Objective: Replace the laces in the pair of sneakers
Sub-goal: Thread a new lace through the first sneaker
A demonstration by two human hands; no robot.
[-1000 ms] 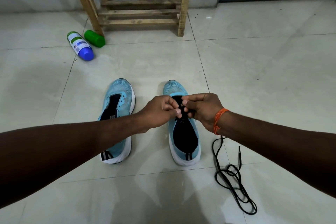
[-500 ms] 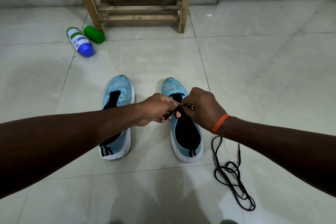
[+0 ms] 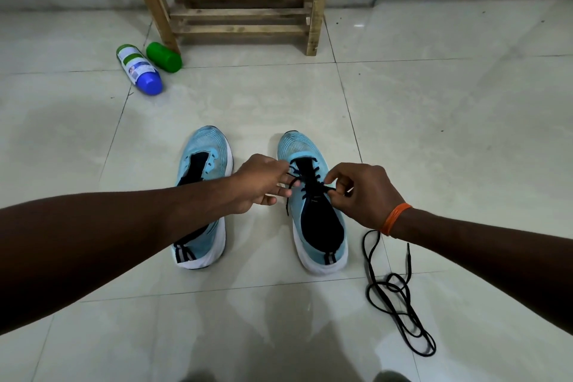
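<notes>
- Shoes, pair, light blue with white soles, side by side on the tile floor [image 3: 434, 133], toes pointing away from the person.
- Right shoe [image 3: 297, 146]: dark lace [image 3: 312, 175] crossed through the front eyelets over the black tongue; upper eyelets not laced.
- Left shoe [image 3: 207, 146]: no lace in the eyelets, tongue open, partly covered by the left forearm.
- Left hand [image 3: 263, 183]: just left of the right shoe, fingertips pinching one strand of the lace; a short tail hangs below the fingers.
- Right hand [image 3: 366, 195]: over the right edge of the right shoe, thumb and forefinger pinching the other strand; remaining fingers curled.
- Band [image 3: 395, 219], orange, on the right wrist.
- Loose lace [image 3: 390, 295], black, lying in tangled loops on the floor, to the right of the right shoe, under the right forearm.
- Bottle [image 3: 138, 71], white with blue cap, lying on its side, far left.
- Green can [image 3: 163, 57], lying beside the bottle, against a rack leg.
- Wooden rack [image 3: 242, 9], standing by the wall.
</notes>
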